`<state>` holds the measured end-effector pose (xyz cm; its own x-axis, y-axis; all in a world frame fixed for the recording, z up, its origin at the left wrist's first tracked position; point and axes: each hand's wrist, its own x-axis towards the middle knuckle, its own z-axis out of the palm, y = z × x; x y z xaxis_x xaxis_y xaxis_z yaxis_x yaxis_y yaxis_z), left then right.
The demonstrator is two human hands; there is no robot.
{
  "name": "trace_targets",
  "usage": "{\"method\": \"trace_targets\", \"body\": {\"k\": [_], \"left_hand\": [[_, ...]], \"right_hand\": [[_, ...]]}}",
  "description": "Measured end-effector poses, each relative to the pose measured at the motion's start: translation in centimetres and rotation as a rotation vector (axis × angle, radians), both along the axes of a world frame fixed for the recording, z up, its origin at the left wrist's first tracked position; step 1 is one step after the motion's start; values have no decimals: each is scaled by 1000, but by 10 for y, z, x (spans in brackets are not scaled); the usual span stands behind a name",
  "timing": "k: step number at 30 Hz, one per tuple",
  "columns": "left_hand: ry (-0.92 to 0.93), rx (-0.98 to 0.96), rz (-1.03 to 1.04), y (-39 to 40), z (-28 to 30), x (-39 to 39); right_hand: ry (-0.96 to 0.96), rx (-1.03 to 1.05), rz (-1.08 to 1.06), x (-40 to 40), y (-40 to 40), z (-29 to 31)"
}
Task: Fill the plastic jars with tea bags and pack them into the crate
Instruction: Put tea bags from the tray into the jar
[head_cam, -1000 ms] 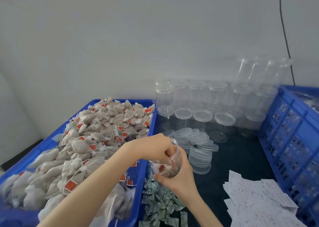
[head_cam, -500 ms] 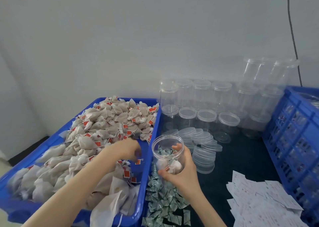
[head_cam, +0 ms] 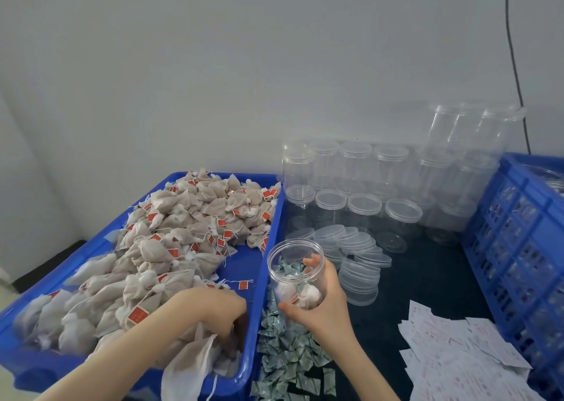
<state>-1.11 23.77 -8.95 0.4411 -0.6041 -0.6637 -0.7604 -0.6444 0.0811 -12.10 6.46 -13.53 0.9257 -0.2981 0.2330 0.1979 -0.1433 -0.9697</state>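
Head view, the only one I have: my left hand (head_cam: 213,312) has left the mouth of the jar (head_cam: 297,274), where it was a second ago, and has gone down into the near corner of the blue tray (head_cam: 259,266) among the tea bags (head_cam: 171,248). I read that as one drop finished and the next pick under way. Its fingers curl down into the pile, but I cannot tell whether they have closed on a bag yet, since the knuckles hide the tips.

My right hand (head_cam: 323,304) holds the jar upright just right of the tray wall, thumb across the near side, fingers wrapped round the far side. The jar is open-topped with only a few bags at the bottom, so filling has barely started. It sits just beside my left hand, the tray wall between them.

Loose lids (head_cam: 354,245) and empty jars (head_cam: 363,187) stand behind; the crate (head_cam: 518,226) waits at the right edge, well apart from both hands.
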Motion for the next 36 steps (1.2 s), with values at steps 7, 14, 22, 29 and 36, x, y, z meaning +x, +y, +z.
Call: {"method": "trace_targets", "body": {"k": [7, 14, 22, 29, 36], "left_hand": [[-120, -166, 4, 11, 12, -3], [-259, -98, 7, 21, 21, -4], [-252, -98, -16, 26, 22, 1], [-358, -548, 170, 33, 41, 9], [-452, -808, 255, 30, 72, 18]], "right_hand": [[1, -2, 5, -4, 2, 1], [10, -12, 14, -4, 8, -1], [16, -19, 16, -4, 9, -3], [26, 2, 16, -5, 8, -3], [46, 7, 29, -3, 13, -5]]}}
